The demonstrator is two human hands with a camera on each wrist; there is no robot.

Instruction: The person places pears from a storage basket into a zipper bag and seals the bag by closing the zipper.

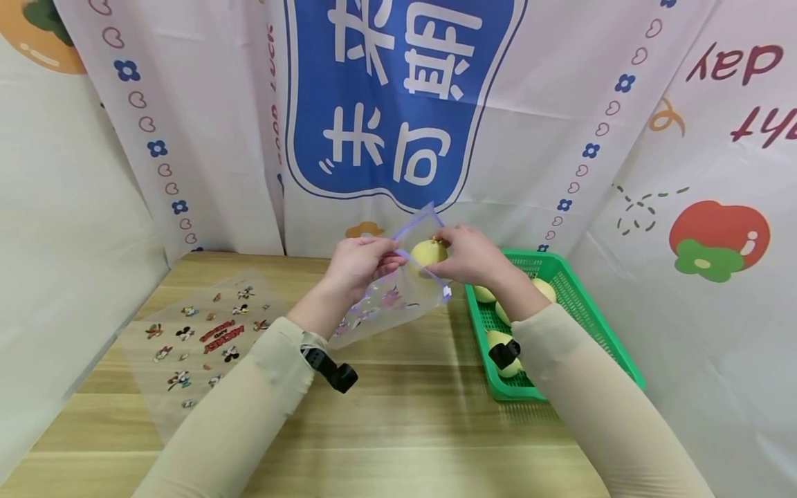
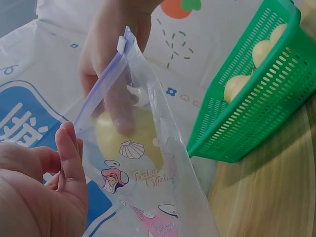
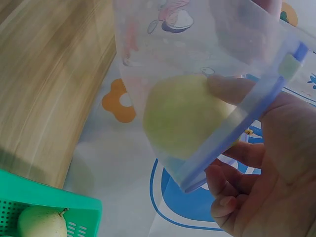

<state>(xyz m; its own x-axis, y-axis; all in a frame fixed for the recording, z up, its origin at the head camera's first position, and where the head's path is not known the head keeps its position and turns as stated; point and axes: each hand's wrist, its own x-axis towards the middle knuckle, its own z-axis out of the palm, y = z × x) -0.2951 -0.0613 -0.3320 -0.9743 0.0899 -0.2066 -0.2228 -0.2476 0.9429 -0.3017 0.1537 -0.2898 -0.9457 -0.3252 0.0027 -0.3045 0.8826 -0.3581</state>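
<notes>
Printed clear plastic (image 1: 205, 332), red "MICKEY AND FRIENDS": one, flat on counter (image 1: 373, 436), left side, edge behind left sleeve (image 1: 230, 415). Zip bag (image 1: 398, 311), purple-edged, pink script beginning "Baby": one, rim pinched by left hand (image 1: 358, 263). Yellow pear (image 1: 428, 256): one, in mouth of zip bag, gripped by right hand (image 1: 473, 256). Green basket (image 1: 613, 346): one, counter's right side, several more pears (image 3: 42, 222) inside; right arm (image 1: 598, 387) blocks full count. Blue panel (image 1: 386, 90): white "未来可期". Side cloth (image 1: 703, 138): "day".
</notes>
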